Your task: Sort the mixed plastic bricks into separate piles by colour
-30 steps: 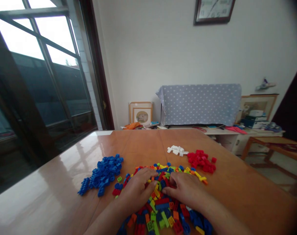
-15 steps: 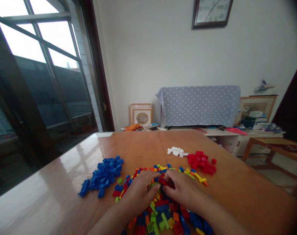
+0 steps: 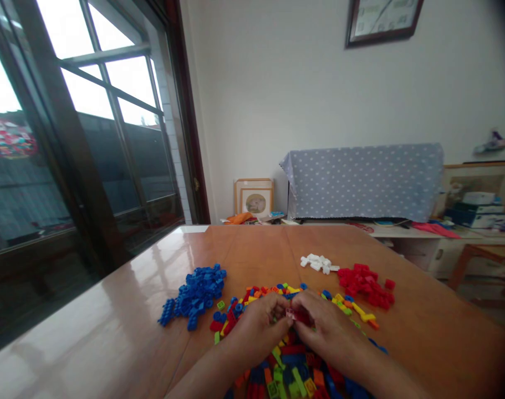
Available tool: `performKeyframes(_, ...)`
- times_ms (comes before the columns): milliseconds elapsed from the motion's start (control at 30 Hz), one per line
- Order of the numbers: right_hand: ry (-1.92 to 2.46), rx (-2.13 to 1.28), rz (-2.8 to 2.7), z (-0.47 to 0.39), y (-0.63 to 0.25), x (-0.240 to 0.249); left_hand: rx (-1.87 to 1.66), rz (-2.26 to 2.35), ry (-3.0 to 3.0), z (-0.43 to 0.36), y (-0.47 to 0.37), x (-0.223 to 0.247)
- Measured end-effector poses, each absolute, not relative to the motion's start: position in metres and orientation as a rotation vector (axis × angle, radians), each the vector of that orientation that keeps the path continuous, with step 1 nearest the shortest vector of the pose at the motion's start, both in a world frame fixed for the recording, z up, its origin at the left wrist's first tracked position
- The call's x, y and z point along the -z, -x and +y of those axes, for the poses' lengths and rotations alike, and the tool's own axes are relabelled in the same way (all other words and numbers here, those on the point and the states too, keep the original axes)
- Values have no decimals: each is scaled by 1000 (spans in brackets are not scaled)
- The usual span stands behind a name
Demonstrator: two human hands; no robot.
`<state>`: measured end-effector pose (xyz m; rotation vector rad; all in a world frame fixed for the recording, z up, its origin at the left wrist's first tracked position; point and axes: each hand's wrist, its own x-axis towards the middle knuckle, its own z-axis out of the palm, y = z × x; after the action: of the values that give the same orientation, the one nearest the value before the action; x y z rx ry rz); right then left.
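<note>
My left hand (image 3: 263, 322) and my right hand (image 3: 325, 321) meet over a spread heap of mixed toy bricks (image 3: 299, 382) in red, blue, yellow, green and orange. Between them is a red toy brick (image 3: 301, 316), partly hidden by the fingers. My right hand is closed around its right side. The fingers and thumb of my left hand are pinched at its left end. Both forearms cover parts of the mixed heap.
On the wooden table (image 3: 252, 249), a blue brick pile (image 3: 199, 289) lies to the left. White pieces (image 3: 317, 263) and a red brick pile (image 3: 365, 285) lie at the back right. Beyond stands a low cabinet (image 3: 410, 244) with a cloth-covered object (image 3: 364, 183).
Both hands have drawn closer together, and the red brick now lies between their fingers. The whole view has shifted, so everything appears farther right.
</note>
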<state>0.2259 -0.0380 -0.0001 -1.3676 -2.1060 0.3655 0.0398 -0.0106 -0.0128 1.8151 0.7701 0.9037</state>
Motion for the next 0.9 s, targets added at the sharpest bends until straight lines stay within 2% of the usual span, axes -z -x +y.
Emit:
performKeyframes(633, 1290, -432, -2161, -34, -228, 6, -836, 1059, -2224, -9, -26, 7)
performKeyframes(900, 1362, -416, -2115, -31, -242, 1, -1057, 1205, -2315, 4, -15, -1)
